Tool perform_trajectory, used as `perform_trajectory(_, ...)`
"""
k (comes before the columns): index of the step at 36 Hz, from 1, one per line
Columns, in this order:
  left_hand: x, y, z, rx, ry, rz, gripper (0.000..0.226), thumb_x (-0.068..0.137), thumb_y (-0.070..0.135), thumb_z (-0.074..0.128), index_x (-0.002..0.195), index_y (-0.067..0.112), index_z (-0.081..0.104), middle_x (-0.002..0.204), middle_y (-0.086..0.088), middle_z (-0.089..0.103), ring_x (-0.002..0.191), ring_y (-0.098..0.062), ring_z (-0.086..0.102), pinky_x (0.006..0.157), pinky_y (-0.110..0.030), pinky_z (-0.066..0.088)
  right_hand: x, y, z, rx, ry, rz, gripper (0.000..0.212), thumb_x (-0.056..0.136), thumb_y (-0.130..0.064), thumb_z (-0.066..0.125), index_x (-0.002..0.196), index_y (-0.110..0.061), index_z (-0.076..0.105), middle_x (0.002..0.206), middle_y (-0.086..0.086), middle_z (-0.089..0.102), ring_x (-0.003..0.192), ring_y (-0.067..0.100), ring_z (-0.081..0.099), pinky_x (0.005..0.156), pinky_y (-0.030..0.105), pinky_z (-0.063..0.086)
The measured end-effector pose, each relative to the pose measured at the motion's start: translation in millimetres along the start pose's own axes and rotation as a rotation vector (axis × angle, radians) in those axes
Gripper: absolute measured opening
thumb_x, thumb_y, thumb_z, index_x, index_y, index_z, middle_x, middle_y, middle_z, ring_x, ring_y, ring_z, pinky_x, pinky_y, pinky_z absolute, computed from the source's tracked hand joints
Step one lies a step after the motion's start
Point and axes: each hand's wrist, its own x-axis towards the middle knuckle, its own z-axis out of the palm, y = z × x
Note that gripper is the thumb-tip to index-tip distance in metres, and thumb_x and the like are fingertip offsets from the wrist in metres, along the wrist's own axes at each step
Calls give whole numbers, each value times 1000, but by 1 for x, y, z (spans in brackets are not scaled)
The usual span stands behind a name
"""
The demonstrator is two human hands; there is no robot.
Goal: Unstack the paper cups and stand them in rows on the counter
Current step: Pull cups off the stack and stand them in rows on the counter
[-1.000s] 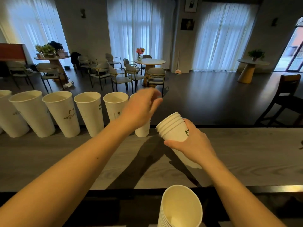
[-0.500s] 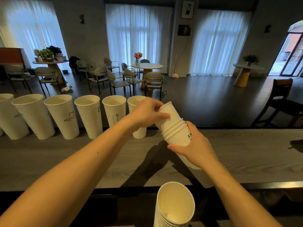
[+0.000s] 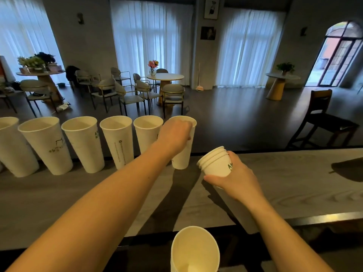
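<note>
Several tall white paper cups (image 3: 115, 142) stand upright in a row along the far edge of the grey wooden counter (image 3: 284, 185). At the row's right end, my left hand (image 3: 174, 134) grips the rim of one more cup (image 3: 181, 158) from above; its base is down at the counter surface. To the right, my right hand (image 3: 233, 177) holds a short stack of nested cups (image 3: 215, 162), tilted with the rims pointing up and left, just above the counter.
A second stack of cups (image 3: 194, 250) pokes up at the bottom centre, below the counter's near edge. A dark shadow lies on the counter's far right. Beyond the counter are a dark floor, chairs and tables.
My left hand pulled the top cup off the stack and carried it left to the right end of the row. My right hand lowered the stack slightly.
</note>
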Motion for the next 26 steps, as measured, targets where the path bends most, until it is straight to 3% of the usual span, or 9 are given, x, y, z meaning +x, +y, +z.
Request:
perform_trajectory(4, 10, -4, 5, 29, 41, 15, 35, 94, 25, 61, 127, 14, 57, 123, -14, 63, 111, -31, 62, 88, -39, 51, 4, 0, 1, 26, -6, -13, 91, 66, -60, 82, 141, -39, 36, 123, -5, 57, 104, 14, 53, 74, 33, 44)
perform_trajectory(9, 16, -3, 4, 0, -66, -21, 42, 93, 30, 62, 131, 15, 54, 125, -12, 62, 112, -31, 61, 90, -40, 51, 5, -1, 2, 46, 3, -19, 94, 65, -61, 82, 143, -39, 35, 124, -5, 57, 106, 14, 54, 75, 32, 44)
perform_trajectory(12, 12, 3, -6, -46, 145, 43, 41, 91, 35, 63, 127, 16, 56, 122, -8, 63, 112, -27, 59, 94, -41, 47, 4, -2, 2, 31, 19, -25, 93, 66, -61, 82, 143, -38, 34, 123, -5, 57, 104, 14, 54, 73, 31, 42)
perform_trajectory(15, -2, 20, -26, -352, 349, 95, 35, 95, 30, 58, 128, 18, 58, 121, -2, 65, 112, -20, 59, 99, -42, 46, 1, -4, 0, 30, 27, -18, 94, 65, -62, 81, 143, -37, 34, 122, -4, 57, 106, 17, 55, 75, 35, 46)
perform_trajectory(16, -7, 28, -32, -482, 303, 96, 33, 96, 30, 56, 127, 18, 59, 119, 0, 65, 110, -18, 60, 97, -40, 48, 0, -4, -1, 35, 26, -17, 93, 66, -61, 81, 142, -37, 35, 122, -3, 57, 107, 18, 55, 75, 36, 47)
perform_trajectory(18, -20, 41, -42, -626, 52, 100, 31, 100, 33, 49, 123, 16, 61, 116, -1, 66, 105, -16, 61, 91, -34, 50, -1, -6, -4, 34, 29, -18, 89, 67, -60, 81, 140, -37, 36, 120, -2, 58, 104, 19, 55, 75, 37, 47)
perform_trajectory(20, -30, 50, -45, -649, -244, 115, 38, 102, 39, 40, 120, 13, 62, 115, -3, 66, 102, -17, 62, 84, -31, 49, -2, -9, -7, 15, 32, -18, 86, 68, -60, 80, 138, -38, 35, 117, -2, 58, 100, 19, 55, 72, 36, 45)
perform_trajectory(22, -36, 53, -42, -648, -429, 133, 40, 103, 39, 38, 124, 15, 62, 117, -1, 64, 102, -14, 59, 75, -23, 43, -4, -11, -10, -9, 32, -21, 84, 69, -60, 79, 136, -39, 33, 115, -2, 58, 97, 19, 56, 70, 35, 46)
perform_trajectory(26, -39, 50, -35, -735, -376, 93, 27, 100, 29, 50, 119, 21, 68, 108, 3, 68, 98, -14, 62, 79, -29, 52, -12, -10, -16, -29, 64, -51, 84, 65, -63, 75, 133, -41, 32, 113, -2, 59, 96, 19, 58, 67, 34, 50)
